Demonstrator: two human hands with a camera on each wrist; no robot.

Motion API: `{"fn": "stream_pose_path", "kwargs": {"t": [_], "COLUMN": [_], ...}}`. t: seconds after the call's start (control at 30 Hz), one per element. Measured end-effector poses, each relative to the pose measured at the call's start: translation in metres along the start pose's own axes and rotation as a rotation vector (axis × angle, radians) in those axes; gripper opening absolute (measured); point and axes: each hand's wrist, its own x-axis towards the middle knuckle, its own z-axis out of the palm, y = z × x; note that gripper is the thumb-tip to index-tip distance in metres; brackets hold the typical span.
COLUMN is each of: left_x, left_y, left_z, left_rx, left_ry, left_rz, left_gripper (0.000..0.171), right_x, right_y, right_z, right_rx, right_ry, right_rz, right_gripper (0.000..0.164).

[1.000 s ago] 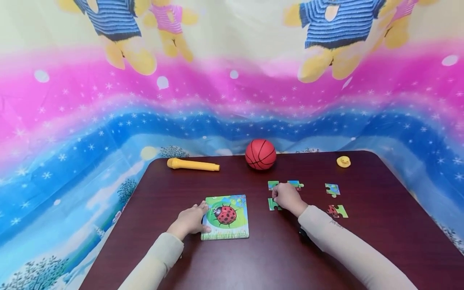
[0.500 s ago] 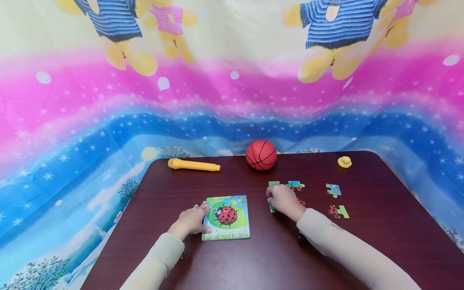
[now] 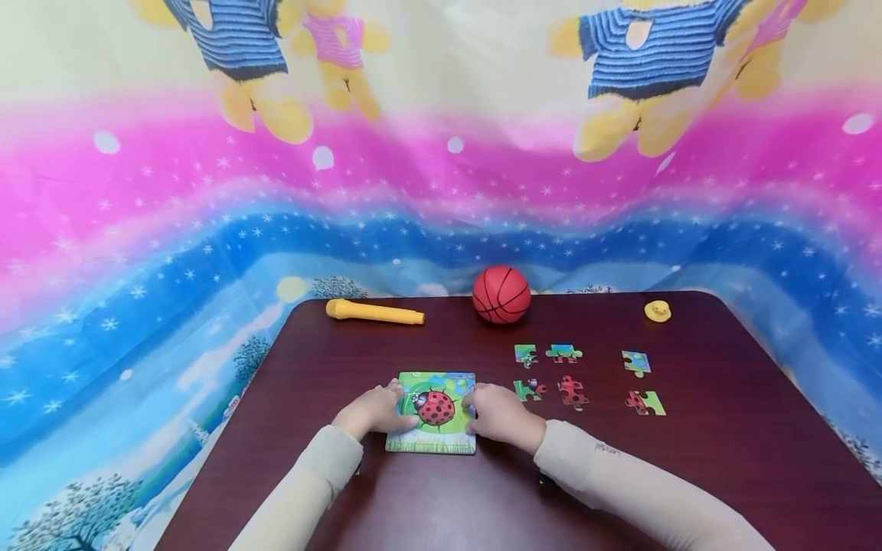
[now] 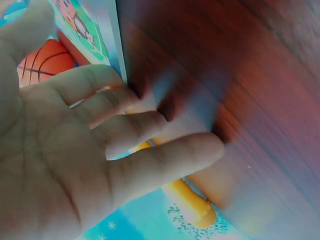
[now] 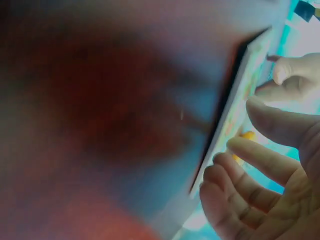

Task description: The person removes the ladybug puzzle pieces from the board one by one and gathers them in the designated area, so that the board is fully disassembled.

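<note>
A square ladybug puzzle board (image 3: pixel 436 413) lies flat on the table between the two hands in the head view. My left hand (image 3: pixel 370 413) rests at its left edge, thumb over the picture; in the left wrist view its fingers (image 4: pixel 165 155) stretch out straight. At the right edge is my right hand (image 3: pixel 506 417), thumb and loosely bent fingers apart in the right wrist view, close to the board's edge (image 5: pixel 227 117). Contact there is hard to make out. Loose puzzle pieces, such as a red one (image 3: pixel 572 392) and a blue-green one (image 3: pixel 635 363), lie to the right.
Along the back of the dark table (image 3: pixel 441 513) are a yellow toy microphone (image 3: pixel 375 312), a small red basketball (image 3: pixel 501 295) and a yellow rubber duck (image 3: pixel 658 311). A printed cloth (image 3: pixel 441 184) hangs behind and around the table.
My right hand has left the loose pieces and moved left and toward me to the board, uncovering the pieces. My left hand stays by the board's left edge, its thumb further over the picture.
</note>
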Motion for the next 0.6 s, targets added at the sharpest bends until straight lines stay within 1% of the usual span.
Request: {"fn": "stream_pose_path", "kwargs": {"t": [0.1, 0.17, 0.2, 0.27, 0.4, 0.43, 0.47, 0.6], "left_x": [0.003, 0.005, 0.005, 0.005, 0.003, 0.002, 0.001, -0.001], "left_y": [0.006, 0.009, 0.011, 0.013, 0.016, 0.016, 0.017, 0.020], "left_z": [0.005, 0.007, 0.009, 0.012, 0.016, 0.016, 0.016, 0.013], "left_rx": [-0.007, 0.017, 0.033, 0.066, 0.124, 0.137, 0.155, 0.235], "left_ry": [0.032, 0.060, 0.069, 0.081, 0.090, 0.091, 0.094, 0.104], "left_rz": [-0.007, -0.014, -0.020, -0.038, -0.057, -0.059, -0.061, -0.077], "left_gripper": [0.082, 0.083, 0.080, 0.082, 0.086, 0.091, 0.092, 0.097], "right_x": [0.000, 0.000, 0.000, 0.000, -0.005, -0.007, -0.008, -0.012], "right_y": [-0.004, -0.007, -0.008, -0.010, -0.015, -0.016, -0.017, -0.022], "right_z": [0.006, 0.008, 0.008, 0.009, 0.010, 0.010, 0.010, 0.007], "right_rx": [-0.054, -0.082, -0.088, -0.099, -0.146, -0.159, -0.171, -0.228], "right_ry": [-0.036, -0.066, -0.074, -0.091, -0.092, -0.092, -0.089, -0.048], "right_rz": [0.017, 0.024, 0.021, 0.018, 0.009, 0.013, 0.018, 0.034], "right_gripper": [0.027, 0.029, 0.029, 0.030, 0.035, 0.037, 0.037, 0.029]}}
